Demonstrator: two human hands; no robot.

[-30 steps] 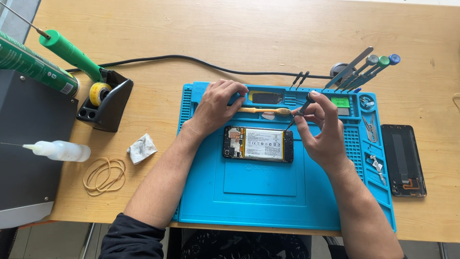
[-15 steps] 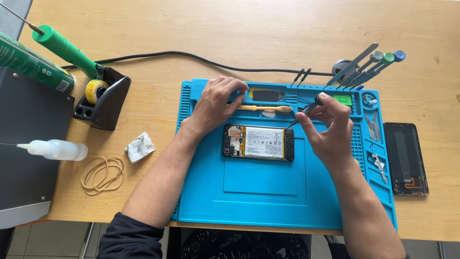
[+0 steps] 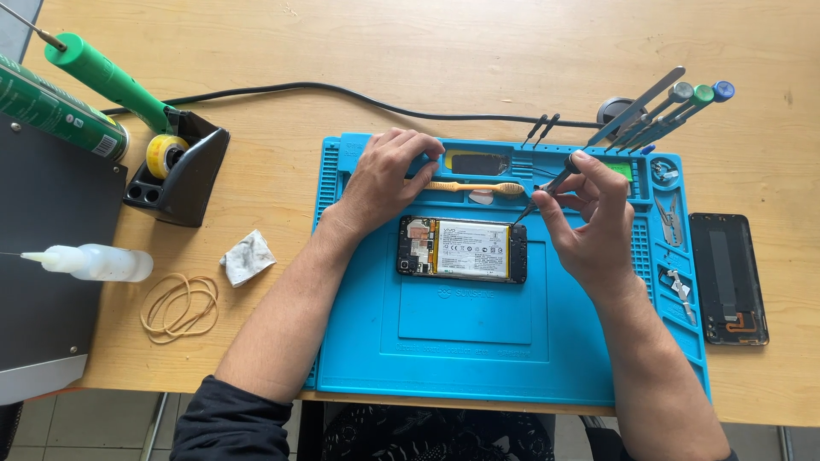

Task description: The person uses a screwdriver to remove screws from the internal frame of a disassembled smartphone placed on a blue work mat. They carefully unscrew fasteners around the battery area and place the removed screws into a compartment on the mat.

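— What sits at the far left?
— A green spray can (image 3: 51, 102) with a pale label patch lies on a dark grey slab (image 3: 43, 248). Beside it a green-handled soldering iron (image 3: 107, 78) rests in a black stand (image 3: 179, 171) with a yellow roll. Below lie a white squeeze bottle (image 3: 94, 262), rubber bands (image 3: 178, 305) and a crumpled wipe (image 3: 248, 257).
— And the middle?
— A blue work mat (image 3: 461, 350) on a light wooden table (image 3: 444, 51). An opened phone (image 3: 461, 248) lies on it, its battery bearing a white printed label edged in yellow.
— The hands?
— The left hand (image 3: 384, 183) rests curled over the mat's upper trays, holding nothing I can make out. The right hand (image 3: 589, 222) pinches a slim dark screwdriver (image 3: 547, 188), tip at the phone's upper right corner.
— Further right?
— Upright tools (image 3: 666, 107) with coloured caps, then a black back cover (image 3: 726, 277). Grey floor tiles show beneath.
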